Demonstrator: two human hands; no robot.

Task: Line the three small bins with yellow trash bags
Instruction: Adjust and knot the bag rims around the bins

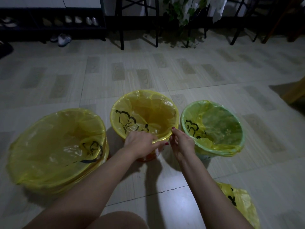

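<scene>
Three small round bins stand in a row on the tiled floor, each with a yellow trash bag folded over its rim. The left bin is the widest. The middle bin is orange-yellow. The right bin is pale green. My left hand pinches the yellow bag's edge at the near rim of the middle bin. My right hand grips the same edge just to the right, fingers curled over the rim.
A spare yellow bag lies on the floor at the lower right. My knee shows at the bottom. At the back stand a shoe rack, black chair legs and a plant. A wooden furniture corner sits right.
</scene>
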